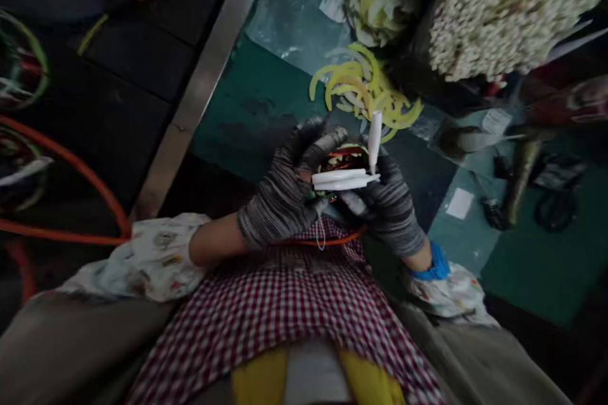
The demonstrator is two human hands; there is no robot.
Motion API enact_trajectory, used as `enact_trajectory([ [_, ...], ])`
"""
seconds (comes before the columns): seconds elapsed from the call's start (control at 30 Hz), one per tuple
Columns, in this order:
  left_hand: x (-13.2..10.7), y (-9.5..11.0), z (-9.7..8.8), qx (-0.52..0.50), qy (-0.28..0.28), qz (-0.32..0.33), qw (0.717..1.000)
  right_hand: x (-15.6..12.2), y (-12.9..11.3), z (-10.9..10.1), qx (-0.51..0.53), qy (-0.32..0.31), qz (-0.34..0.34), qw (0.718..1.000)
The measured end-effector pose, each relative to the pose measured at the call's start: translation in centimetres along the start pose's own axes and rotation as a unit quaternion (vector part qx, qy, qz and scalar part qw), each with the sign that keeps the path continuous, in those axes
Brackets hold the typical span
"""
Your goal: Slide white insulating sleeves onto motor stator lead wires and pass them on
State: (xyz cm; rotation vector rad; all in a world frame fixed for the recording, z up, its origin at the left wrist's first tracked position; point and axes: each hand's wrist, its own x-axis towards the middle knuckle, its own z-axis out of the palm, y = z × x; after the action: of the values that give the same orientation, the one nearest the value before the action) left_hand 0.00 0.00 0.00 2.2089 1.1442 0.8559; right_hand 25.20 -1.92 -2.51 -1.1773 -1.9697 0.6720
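Both my hands wear grey knit gloves and meet above my lap. My left hand (285, 186) is closed around a bundle of thin coloured wires (349, 153) and pinches flat white plastic pieces (344, 180). My right hand (389, 199) is closed too, gripping the same bundle from the right, with one white tube (375, 133) standing upright between its fingers. An orange wire (332, 242) hangs under the hands.
A loose pile of yellow and white sleeves (365, 88) lies on the green table (251, 101) beyond the hands. A bagged bundle (380, 0) and a mass of small white parts (513, 6) sit further back. Orange cable (76, 168) runs at left. Tools (517, 177) lie at right.
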Motion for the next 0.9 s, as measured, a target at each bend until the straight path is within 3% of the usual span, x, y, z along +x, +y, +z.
enact_trajectory([
  [0.23,0.2,0.5,-0.4,0.006,-0.009,0.003,1.0,0.6,1.0,-1.6,-0.011,-0.049,-0.044,0.998],
  [0.47,0.9,1.4,-1.0,0.029,-0.059,-0.032,0.997,0.9,1.2,-2.0,-0.008,-0.07,-0.026,0.997],
  [0.63,1.0,1.5,-1.1,0.027,-0.087,-0.06,0.994,0.6,0.9,-1.6,0.014,-0.048,0.022,0.999],
  [0.8,0.8,1.6,-1.1,0.031,-0.047,-0.042,0.998,-0.2,0.4,-1.0,0.046,-0.014,0.094,0.994],
  [0.9,0.7,1.7,-1.1,0.041,-0.045,-0.045,0.997,0.0,-0.1,-1.2,0.044,-0.026,0.11,0.993],
])
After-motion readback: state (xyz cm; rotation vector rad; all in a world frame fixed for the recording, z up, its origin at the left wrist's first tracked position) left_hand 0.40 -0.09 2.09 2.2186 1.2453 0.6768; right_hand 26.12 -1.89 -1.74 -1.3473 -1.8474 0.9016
